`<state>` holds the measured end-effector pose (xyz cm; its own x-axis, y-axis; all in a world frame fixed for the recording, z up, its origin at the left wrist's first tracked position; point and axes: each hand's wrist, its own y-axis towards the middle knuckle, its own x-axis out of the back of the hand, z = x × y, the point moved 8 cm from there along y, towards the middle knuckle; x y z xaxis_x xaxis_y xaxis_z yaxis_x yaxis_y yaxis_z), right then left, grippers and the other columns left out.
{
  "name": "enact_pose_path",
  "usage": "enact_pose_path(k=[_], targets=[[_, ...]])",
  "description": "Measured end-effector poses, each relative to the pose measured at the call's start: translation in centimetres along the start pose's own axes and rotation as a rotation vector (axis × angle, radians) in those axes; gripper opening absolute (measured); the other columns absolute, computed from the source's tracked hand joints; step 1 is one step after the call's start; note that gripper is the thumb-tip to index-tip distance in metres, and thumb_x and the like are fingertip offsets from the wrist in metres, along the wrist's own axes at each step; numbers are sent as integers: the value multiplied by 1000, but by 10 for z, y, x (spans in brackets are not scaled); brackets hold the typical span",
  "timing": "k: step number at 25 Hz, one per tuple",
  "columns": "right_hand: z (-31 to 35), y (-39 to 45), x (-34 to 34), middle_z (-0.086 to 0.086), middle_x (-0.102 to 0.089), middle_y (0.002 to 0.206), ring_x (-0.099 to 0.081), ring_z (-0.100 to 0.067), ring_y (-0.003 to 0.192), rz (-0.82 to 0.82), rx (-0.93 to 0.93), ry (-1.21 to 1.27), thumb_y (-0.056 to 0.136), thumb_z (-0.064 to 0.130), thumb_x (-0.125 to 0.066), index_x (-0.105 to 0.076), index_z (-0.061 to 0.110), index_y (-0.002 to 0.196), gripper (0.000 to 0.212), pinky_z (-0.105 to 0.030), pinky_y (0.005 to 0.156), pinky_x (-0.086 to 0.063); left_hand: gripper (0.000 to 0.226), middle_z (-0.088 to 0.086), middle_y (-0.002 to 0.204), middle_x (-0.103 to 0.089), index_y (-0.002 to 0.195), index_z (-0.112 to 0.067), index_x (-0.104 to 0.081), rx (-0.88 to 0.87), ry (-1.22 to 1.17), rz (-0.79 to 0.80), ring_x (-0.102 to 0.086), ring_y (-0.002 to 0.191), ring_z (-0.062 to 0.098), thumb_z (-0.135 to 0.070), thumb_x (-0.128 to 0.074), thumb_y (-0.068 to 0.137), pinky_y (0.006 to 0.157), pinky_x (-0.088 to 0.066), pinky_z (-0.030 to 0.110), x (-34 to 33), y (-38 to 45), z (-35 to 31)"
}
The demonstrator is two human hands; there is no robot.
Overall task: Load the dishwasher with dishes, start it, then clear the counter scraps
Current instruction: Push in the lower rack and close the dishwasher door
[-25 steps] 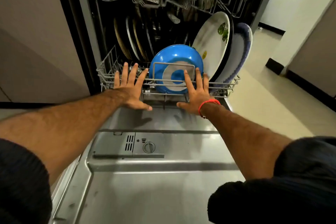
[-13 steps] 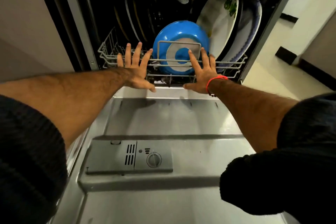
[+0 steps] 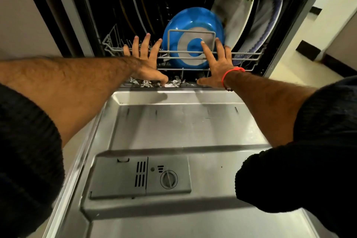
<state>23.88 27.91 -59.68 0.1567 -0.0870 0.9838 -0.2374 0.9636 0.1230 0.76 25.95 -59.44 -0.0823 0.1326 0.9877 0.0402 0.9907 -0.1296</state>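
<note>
- While the lower rack (image 3: 181, 52) sits inside the dishwasher tub, both hands press flat against its front rail.
- Left hand (image 3: 144, 60): fingers spread open, gripping nothing.
- Right hand (image 3: 216, 63): fingers spread open, likewise gripping nothing; a red band circles the wrist.
- A blue bowl (image 3: 193, 23) stands on edge just behind the rail, with two large plates (image 3: 237, 6) upright to its right.
- Handling judgement: the loaded rack is likely heavy but rolls; the wire is stiff, the crockery fragile. Push on the rail, not the dishes.
- The door (image 3: 173, 131) lies open below.
</note>
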Motion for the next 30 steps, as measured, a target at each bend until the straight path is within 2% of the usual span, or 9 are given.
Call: enact_pose_path(k=[2, 4, 6, 11, 17, 21, 24, 27, 30], targets=[[0, 1, 1, -5, 28, 161, 16, -42, 148, 10, -17, -6, 75, 46, -80, 17, 46, 151, 122, -59, 118, -11, 127, -1, 160, 38, 154, -38, 24, -53, -151, -11, 33, 148, 28, -61, -71, 73, 119, 17, 60, 7, -14, -3], [-1, 2, 3, -5, 26, 161, 14, -43, 148, 22, -32, -27, 74, 46, -81, 17, 48, 150, 124, -60, 118, -13, 123, 0, 162, 35, 156, -36, 22, -150, -326, -128, 30, 149, 26, -48, -73, 78, 119, 19, 57, 9, -43, -6], [-5, 1, -1, -7, 23, 162, 11, -44, 148, 15, -47, -56, 73, 48, -80, 16, 48, 150, 124, -61, 118, -14, 118, -1, 160, 38, 157, -36, 17, -264, -352, -240, 32, 149, 27, -36, -74, 82, 118, 20, 57, -13, -92, -4], [5, -7, 7, -9, 20, 163, 13, -43, 148, 51, -97, -76, 75, 59, -74, 15, 43, 152, 119, -59, 120, -7, 94, -13, 159, 38, 159, -41, 3, -238, -261, -217, 36, 147, 21, -51, -62, 92, 119, 18, 58, -92, -204, 21], [30, -107, -29, -10, 15, 164, 15, -37, 149, 83, 1, 301, 85, 55, -67, 2, 32, 157, 102, -54, 122, -4, 82, -11, 165, 25, 160, -35, -6, -137, -392, -360, 25, 152, 23, -57, -52, 96, 119, 9, 66, -103, -247, 4], [50, -193, -49, -7, 2, 166, 4, -30, 152, 52, 13, 382, 80, 74, -57, -14, 35, 156, 96, -49, 123, -7, 99, -13, 165, 23, 159, -40, -4, -111, -325, -320, 18, 154, 24, -85, -47, 81, 116, 9, 70, -108, -255, -10], [58, -250, -63, -4, 3, 166, 5, -31, 152, 148, 128, 223, 65, 94, -46, -12, 42, 155, 109, -56, 121, -5, 117, -14, 165, 23, 157, -46, -2, -166, -126, -254, 13, 155, 25, -100, -46, 63, 113, 3, 77, -123, -265, -21], [43, -283, -80, -1, 7, 166, 8, -33, 151, 178, 145, 4, 72, 86, -48, -6, 42, 155, 103, -61, 120, -5, 114, -7, 167, 18, 159, -41, -6, -80, 34, -286, 8, 156, 30, -92, -51, 68, 111, -6, 80, -128, -270, -17], [46, -297, -70, -5, -3, 165, -2, -37, 151, 58, 109, 3, 86, 65, -58, -15, 36, 155, 87, -61, 120, -10, 106, -1, 168, 14, 159, -37, -12, -52, 131, -325, 8, 155, 34, -83, -56, 75, 111, -8, 80, -124, -275, -28]])
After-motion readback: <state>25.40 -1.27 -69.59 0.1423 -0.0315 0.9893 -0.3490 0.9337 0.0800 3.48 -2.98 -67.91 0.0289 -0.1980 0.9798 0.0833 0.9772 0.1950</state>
